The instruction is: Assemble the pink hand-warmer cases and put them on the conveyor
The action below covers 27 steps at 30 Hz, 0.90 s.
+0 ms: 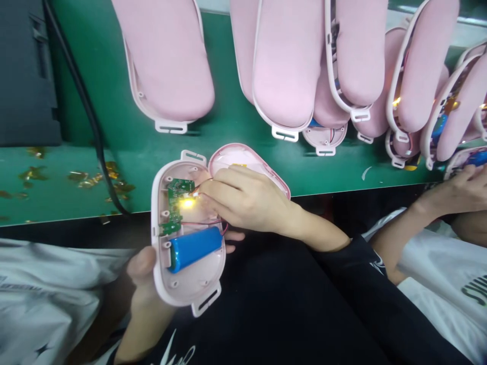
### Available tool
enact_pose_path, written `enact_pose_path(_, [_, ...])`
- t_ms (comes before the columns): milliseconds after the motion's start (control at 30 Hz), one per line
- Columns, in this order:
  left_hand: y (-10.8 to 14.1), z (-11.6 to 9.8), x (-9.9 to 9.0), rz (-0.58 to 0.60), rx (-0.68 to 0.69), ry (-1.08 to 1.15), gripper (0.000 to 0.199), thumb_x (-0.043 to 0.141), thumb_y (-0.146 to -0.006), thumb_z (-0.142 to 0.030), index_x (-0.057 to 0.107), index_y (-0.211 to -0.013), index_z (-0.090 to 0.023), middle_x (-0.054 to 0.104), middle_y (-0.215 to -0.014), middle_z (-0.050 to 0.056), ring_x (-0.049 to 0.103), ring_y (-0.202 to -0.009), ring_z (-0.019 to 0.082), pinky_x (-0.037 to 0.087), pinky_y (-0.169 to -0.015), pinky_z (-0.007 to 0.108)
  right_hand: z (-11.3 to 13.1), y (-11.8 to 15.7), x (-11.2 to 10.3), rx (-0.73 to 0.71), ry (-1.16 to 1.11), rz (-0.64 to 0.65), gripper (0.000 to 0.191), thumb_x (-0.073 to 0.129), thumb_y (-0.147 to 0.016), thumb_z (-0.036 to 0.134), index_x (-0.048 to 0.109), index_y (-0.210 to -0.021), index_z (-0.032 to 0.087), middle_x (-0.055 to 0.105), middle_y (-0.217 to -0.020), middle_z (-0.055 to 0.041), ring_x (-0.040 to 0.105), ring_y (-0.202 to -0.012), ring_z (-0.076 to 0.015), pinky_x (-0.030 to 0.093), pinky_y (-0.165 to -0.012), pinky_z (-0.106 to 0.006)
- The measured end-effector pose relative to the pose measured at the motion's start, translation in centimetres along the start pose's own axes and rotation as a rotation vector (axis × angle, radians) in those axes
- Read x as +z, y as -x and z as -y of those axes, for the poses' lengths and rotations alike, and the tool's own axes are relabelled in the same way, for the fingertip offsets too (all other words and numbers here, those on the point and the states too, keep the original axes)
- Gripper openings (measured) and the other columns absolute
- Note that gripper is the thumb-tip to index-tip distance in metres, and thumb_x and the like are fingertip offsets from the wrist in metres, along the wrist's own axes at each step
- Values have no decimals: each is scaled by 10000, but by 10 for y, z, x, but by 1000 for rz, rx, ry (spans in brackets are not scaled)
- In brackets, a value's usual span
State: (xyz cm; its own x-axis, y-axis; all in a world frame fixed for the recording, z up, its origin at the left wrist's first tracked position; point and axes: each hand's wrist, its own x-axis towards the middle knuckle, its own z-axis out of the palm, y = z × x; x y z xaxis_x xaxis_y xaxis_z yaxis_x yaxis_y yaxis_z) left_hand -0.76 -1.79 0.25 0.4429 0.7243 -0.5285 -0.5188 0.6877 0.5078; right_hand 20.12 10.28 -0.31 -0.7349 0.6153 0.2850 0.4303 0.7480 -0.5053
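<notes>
Evidently the left hand (143,271) is grasping an open, pale-pink oval shell of moulded plastic (186,289), thumb against the outer rim and fingertips showing past the opposite side; the shell thus rests in that hand, with the right hand (247,197) over its upper part. The right hand's fingers are bunched at thin, reddish wires (201,186), though I cannot tell whether they pinch them.

The shell looks stiff, fairly light and perhaps a little slippery. A blue, cylindrical battery (196,248), lying between the left thumb and fingertips, is probably its heaviest part, so the rim beside it should be a steady place to hold. Just beyond the right fingertips, a small green circuit board (180,187) seems fragile, and its wires would likely suffer from a tug.

The right hand hides whatever is between its fingertips and much of a shallow pink plastic piece (262,159) behind it; whether that piece touches the shell is unclear. A yellow glow (187,203) washes out detail beside those fingertips. The left palm is mostly hidden beneath the shell. Far beyond the right wrist, a co-worker's hand (470,187) is cut off by the frame.
</notes>
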Motion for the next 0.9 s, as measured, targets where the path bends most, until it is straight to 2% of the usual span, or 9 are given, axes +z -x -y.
enact_pose_path(67, [-2, -3, 3, 5, -33, 86, 779, 803, -813, -750, 804, -1330, -168, 813, -1308, 204, 754, -1265, 500, 661, -1052, 648, 0, -1, -2, 1, 15, -10, 263, 481, -1157, 191, 734, -1099, 150, 733, -971, -37, 678, -1018, -180, 539, -933, -291])
enact_pose_path(167, [-3, -6, 9, -31, -26, 116, 777, 830, -788, -742, 822, -1301, -160, 825, -1268, 199, 772, -1226, 495, 667, -1045, 634, 0, -2, -5, -23, 43, -46, 272, 475, -1150, 146, 735, -1070, 157, 727, -924, -14, 673, -947, -166, 544, -897, -279])
enact_pose_path(300, [-3, -8, 14, -3, -16, 116, 761, 836, -807, -731, 830, -1302, -152, 829, -1248, 200, 795, -1194, 454, 693, -1017, 529, 0, -4, -6, -76, 49, -101, 232, 500, -1135, 113, 729, -1124, 151, 787, -1111, -24, 664, -950, -166, 557, -911, -287])
enact_pose_path(367, [-2, -9, 12, 18, -28, 114, 749, 839, -813, -721, 831, -1305, -157, 835, -1229, 196, 814, -1149, 440, 710, -975, 503, -1, -4, -6, -71, 42, -66, 219, 505, -1134, 116, 722, -1145, 144, 781, -1163, -37, 668, -1007, -168, 557, -949, -295])
enact_pose_path(500, [-3, -10, 11, 8, -29, 116, 718, 853, -793, -713, 854, -1250, -160, 858, -1163, 169, 845, -1061, 414, 729, -930, 481, -2, -6, -10, -66, 11, 54, 225, 495, -1141, 165, 718, -1129, 141, 731, -1029, -42, 661, -1003, -185, 562, -916, -326])
enact_pose_path(600, [-4, -13, 20, 6, -45, 124, 705, 881, -762, -720, 874, -1183, -155, 869, -1118, 146, 860, -1017, 362, 720, -932, 390, 0, -8, -15, -46, 19, 118, 239, 493, -1132, 184, 727, -1087, 172, 717, -1002, -41, 665, -991, -193, 567, -900, -336])
enact_pose_path(700, [-5, -15, 33, -59, -14, 163, 636, 866, -793, -675, 878, -1157, -152, 879, -1069, 114, 867, -980, 313, 709, -910, 311, 2, -12, -20, -13, 14, 151, 229, 512, -1124, 192, 731, -1057, 184, 722, -995, -42, 677, -985, -193, 572, -921, -336])
enact_pose_path(800, [-3, -13, 38, -108, 6, 174, 632, 850, -805, -666, 871, -1178, -156, 880, -1053, 111, 867, -970, 309, 708, -911, 308, 4, -15, -25, 4, 6, 183, 241, 514, -1125, 194, 727, -1014, 170, 712, -960, -38, 696, -980, -203, 581, -909, -345])
enact_pose_path(900, [0, -10, 34, -134, -24, 177, 663, 862, -773, -695, 866, -1176, -168, 875, -1073, 134, 863, -965, 325, 710, -920, 341, 6, -19, -29, 28, -4, 265, 265, 484, -1130, 196, 733, -1041, 181, 722, -1004, -48, 692, -1011, -200, 577, -949, -340])
